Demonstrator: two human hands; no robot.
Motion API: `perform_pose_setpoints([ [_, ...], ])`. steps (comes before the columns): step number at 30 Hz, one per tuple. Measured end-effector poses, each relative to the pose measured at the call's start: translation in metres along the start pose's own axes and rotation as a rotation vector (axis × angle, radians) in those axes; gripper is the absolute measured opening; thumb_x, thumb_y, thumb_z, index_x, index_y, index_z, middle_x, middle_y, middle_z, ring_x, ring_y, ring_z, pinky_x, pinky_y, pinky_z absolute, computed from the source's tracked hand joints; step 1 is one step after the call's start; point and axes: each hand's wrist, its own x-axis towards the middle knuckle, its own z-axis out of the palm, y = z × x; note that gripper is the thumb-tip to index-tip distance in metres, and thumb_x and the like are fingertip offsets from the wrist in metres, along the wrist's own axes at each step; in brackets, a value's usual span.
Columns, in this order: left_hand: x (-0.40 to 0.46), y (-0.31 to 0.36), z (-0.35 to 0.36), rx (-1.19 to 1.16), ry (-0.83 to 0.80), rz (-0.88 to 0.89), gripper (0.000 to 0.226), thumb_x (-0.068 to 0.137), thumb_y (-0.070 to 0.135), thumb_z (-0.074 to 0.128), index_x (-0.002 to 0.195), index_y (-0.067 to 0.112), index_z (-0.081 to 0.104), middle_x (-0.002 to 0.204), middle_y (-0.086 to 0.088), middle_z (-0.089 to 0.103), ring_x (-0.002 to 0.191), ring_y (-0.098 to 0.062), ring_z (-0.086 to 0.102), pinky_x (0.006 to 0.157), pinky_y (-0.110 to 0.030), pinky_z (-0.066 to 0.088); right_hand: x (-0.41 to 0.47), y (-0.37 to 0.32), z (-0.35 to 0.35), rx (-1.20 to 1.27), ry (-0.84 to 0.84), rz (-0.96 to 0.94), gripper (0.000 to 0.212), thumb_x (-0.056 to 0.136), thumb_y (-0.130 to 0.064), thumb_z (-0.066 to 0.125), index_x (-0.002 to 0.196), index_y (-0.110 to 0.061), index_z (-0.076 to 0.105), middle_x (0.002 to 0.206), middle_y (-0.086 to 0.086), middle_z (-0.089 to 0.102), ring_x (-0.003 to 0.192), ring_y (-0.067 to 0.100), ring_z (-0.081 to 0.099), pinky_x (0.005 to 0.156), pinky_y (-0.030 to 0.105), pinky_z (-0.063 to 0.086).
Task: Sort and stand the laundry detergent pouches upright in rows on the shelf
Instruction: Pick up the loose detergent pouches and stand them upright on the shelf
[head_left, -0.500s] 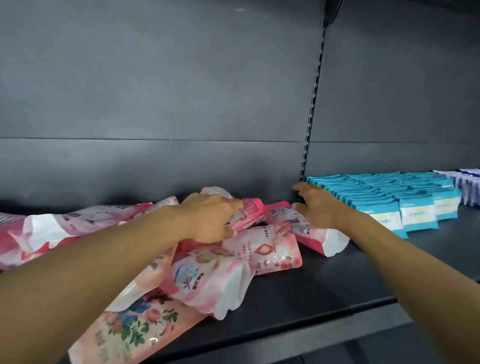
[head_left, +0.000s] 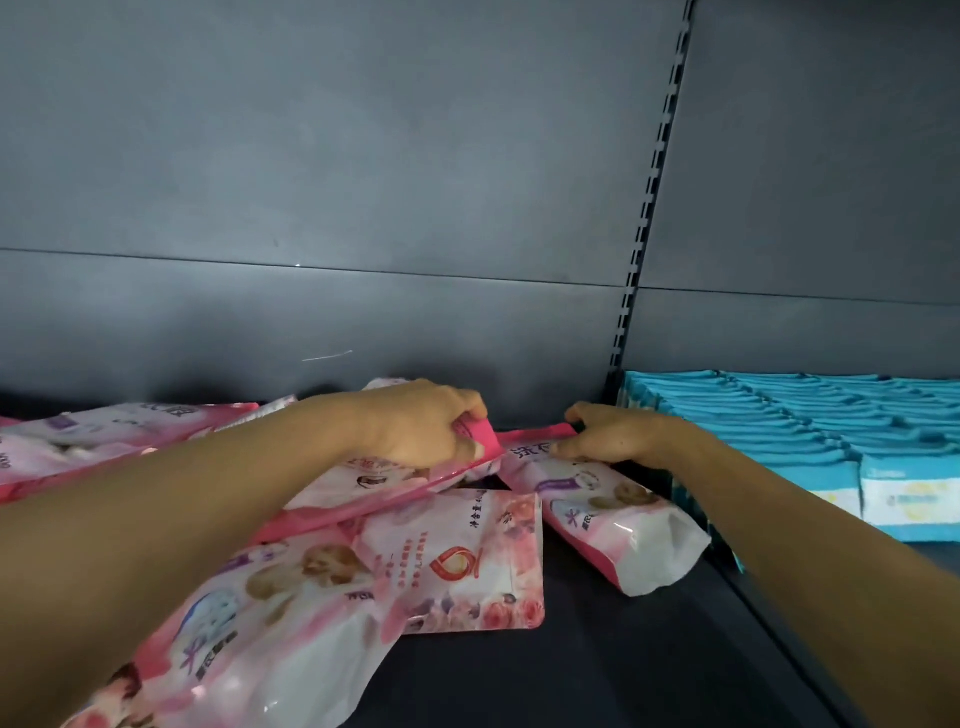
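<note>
Left hand (head_left: 415, 423) grips pink pouch (head_left: 395, 480) top; right hand (head_left: 605, 436) pinches another pouch (head_left: 597, 499); fingertips hidden.

Both arms reach forward. The left hand (head_left: 415, 423) curls its fingers tight around a pink pouch (head_left: 395, 480). The right hand (head_left: 608, 436) pinches another pouch (head_left: 597, 499).

On the flat pink pouch (head_left: 457, 561) between my arms I can read "净含量" beside a red emblem; the remaining print blurs. The pouch under my right hand (head_left: 618, 436) shows large white characters, partly covered, unreadable.
</note>
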Motion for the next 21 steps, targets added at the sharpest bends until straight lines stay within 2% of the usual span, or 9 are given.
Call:
perform_pose_setpoints([
  [2,0.007,0.001,-0.001,-0.036,-0.016,-0.02,0.041,0.092,0.043,0.05,0.131,0.032,0.045,0.125,0.009,0.058,0.111,-0.015,0.055,0.099,-0.035,0.044,0.009,0.001,-0.001,0.108,0.01,0.04,0.053,0.09,-0.03,0.06,0.133,-0.008,0.04,0.127,0.01,0.051,0.111,0.022,0.053,0.093,0.031,0.046],
  [5,0.016,0.0,-0.001,-0.012,-0.027,-0.009,0.038,0.094,0.044,0.045,0.13,0.031,0.047,0.128,0.007,0.057,0.113,-0.016,0.054,0.1,-0.036,0.043,0.017,0.003,0.0,0.255,0.085,0.114,0.014,0.093,-0.019,0.055,0.092,-0.005,0.054,0.079,0.009,0.055,0.068,0.018,0.052,0.062,0.029,0.045],
  [7,0.023,-0.002,0.001,0.013,-0.049,0.003,0.037,0.093,0.046,0.045,0.128,0.032,0.047,0.126,0.008,0.058,0.111,-0.015,0.055,0.099,-0.036,0.044,0.022,0.004,0.002,0.308,0.117,0.178,0.015,0.095,-0.02,0.052,0.087,-0.006,0.052,0.078,0.008,0.055,0.065,0.016,0.052,0.055,0.029,0.046],
  [10,0.028,-0.006,0.003,0.045,-0.085,0.036,0.04,0.089,0.05,0.051,0.126,0.035,0.047,0.119,0.01,0.061,0.102,-0.012,0.057,0.093,-0.031,0.046,0.03,0.004,0.006,0.413,0.167,0.259,0.013,0.094,-0.015,0.053,0.097,-0.002,0.057,0.097,0.012,0.064,0.076,0.019,0.059,0.069,0.034,0.055],
  [12,0.026,-0.006,0.003,0.034,-0.093,0.061,0.047,0.087,0.051,0.055,0.129,0.034,0.045,0.121,0.011,0.06,0.1,-0.011,0.055,0.088,-0.026,0.043,0.029,0.001,0.007,0.499,0.191,0.276,0.01,0.093,-0.007,0.052,0.087,-0.003,0.058,0.091,0.013,0.063,0.073,0.021,0.058,0.063,0.03,0.05],
  [14,0.023,-0.006,0.002,0.01,-0.089,0.074,0.051,0.086,0.051,0.057,0.132,0.032,0.043,0.122,0.01,0.059,0.098,-0.011,0.052,0.083,-0.023,0.039,0.029,-0.001,0.001,0.56,0.255,0.249,0.019,0.093,-0.002,0.047,0.077,-0.004,0.057,0.081,0.012,0.059,0.068,0.023,0.056,0.062,0.029,0.046],
  [16,0.022,-0.008,0.0,-0.002,-0.082,0.077,0.054,0.084,0.054,0.058,0.132,0.034,0.043,0.122,0.01,0.059,0.101,-0.012,0.054,0.087,-0.026,0.042,0.021,-0.006,-0.01,0.555,0.338,0.206,0.018,0.093,-0.003,0.045,0.081,-0.008,0.057,0.076,0.01,0.056,0.063,0.022,0.052,0.056,0.026,0.046],
  [18,0.021,-0.009,-0.002,0.002,-0.099,0.077,0.06,0.081,0.058,0.059,0.133,0.035,0.041,0.123,0.009,0.058,0.106,-0.014,0.055,0.088,-0.028,0.043,0.009,-0.013,-0.027,0.577,0.433,0.166,0.017,0.094,-0.005,0.044,0.102,-0.011,0.058,0.073,0.002,0.046,0.059,0.014,0.044,0.048,0.02,0.043],
  [21,0.02,-0.007,-0.005,0.015,-0.159,0.077,0.07,0.075,0.063,0.063,0.133,0.032,0.039,0.113,0.009,0.058,0.099,-0.014,0.055,0.079,-0.027,0.042,-0.002,-0.018,-0.052,0.656,0.559,0.106,0.034,0.094,-0.004,0.045,0.126,0.003,0.051,0.074,0.002,0.045,0.061,0.015,0.044,0.052,0.02,0.04],
])
